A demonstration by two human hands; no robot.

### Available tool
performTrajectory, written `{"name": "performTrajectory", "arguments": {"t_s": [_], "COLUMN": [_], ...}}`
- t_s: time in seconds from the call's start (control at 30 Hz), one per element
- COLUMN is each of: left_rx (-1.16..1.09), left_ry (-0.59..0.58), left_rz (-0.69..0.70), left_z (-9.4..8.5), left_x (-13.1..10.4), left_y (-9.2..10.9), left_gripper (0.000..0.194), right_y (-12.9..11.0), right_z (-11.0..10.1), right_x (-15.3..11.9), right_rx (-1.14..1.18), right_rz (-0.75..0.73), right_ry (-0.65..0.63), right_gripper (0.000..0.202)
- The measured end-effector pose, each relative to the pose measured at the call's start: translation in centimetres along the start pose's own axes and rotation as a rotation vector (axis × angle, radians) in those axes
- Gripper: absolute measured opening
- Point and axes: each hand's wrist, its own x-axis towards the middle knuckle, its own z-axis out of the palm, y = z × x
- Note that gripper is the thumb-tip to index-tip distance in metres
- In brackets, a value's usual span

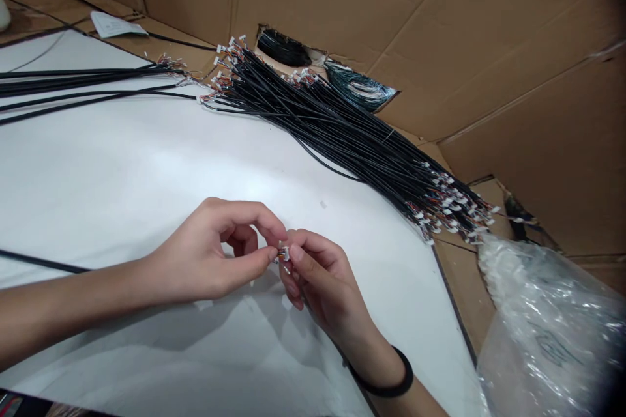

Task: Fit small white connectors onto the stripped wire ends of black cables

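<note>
Low in the middle of the head view, my two hands meet over the white work surface (147, 163). My left hand (225, 247) is closed, thumb and forefinger pinching thin coloured wires just behind a small white connector (285, 253). That connector sits in the pinch of my right hand (317, 267), which wears a black band on its wrist. A black cable (44, 261) runs in from the left edge and passes out of sight at my left forearm. Whether it joins the held wires is hidden.
A thick bundle of black cables (332, 130) with white connectors lies across the back right. More black cables (73, 83) lie at the back left, near a paper slip (116, 25). Cardboard walls (391, 6) stand behind. A clear plastic bag (552, 332) is at right.
</note>
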Motion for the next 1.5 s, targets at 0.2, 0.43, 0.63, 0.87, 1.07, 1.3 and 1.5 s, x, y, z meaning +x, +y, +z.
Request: {"name": "performTrajectory", "arguments": {"t_s": [0.2, 0.43, 0.63, 0.87, 1.07, 1.3, 1.5], "left_rx": [-0.255, -0.345, -0.306, -0.272, -0.324, -0.316, -0.083], "left_ry": [-0.086, -0.167, -0.192, -0.164, -0.097, -0.061, -0.031], "left_rz": [-0.188, -0.252, -0.316, -0.339, -0.281, -0.241, -0.166], "left_z": [-0.2, -0.6, -0.9, -0.9, -0.9, -0.9, -0.7], "left_x": [0.5, 0.6, 0.7, 0.9, 1.0, 1.3, 1.0], "left_y": [-0.2, -0.2, 0.2, -0.2, -0.3, -0.4, 0.1], "left_gripper": [0.01, 0.007, 0.007, 0.012, 0.014, 0.024, 0.02], "right_y": [-0.2, -0.4, -0.5, -0.5, -0.5, -0.5, -0.8], "right_z": [0.2, 0.3, 0.3, 0.2, -0.2, -0.2, 0.0], "right_x": [0.1, 0.1, 0.3, 0.3, 0.4, 0.3, 0.3], "right_rx": [0.087, 0.203, 0.232, 0.125, 0.114, 0.112, 0.139], "right_rz": [0.034, 0.072, 0.117, 0.098, 0.111, 0.099, 0.11], "right_ry": [-0.009, -0.036, -0.001, 0.074, 0.088, 0.069, 0.07], "right_gripper": [0.022, 0.02, 0.021, 0.024, 0.019, 0.009, 0.01]}}
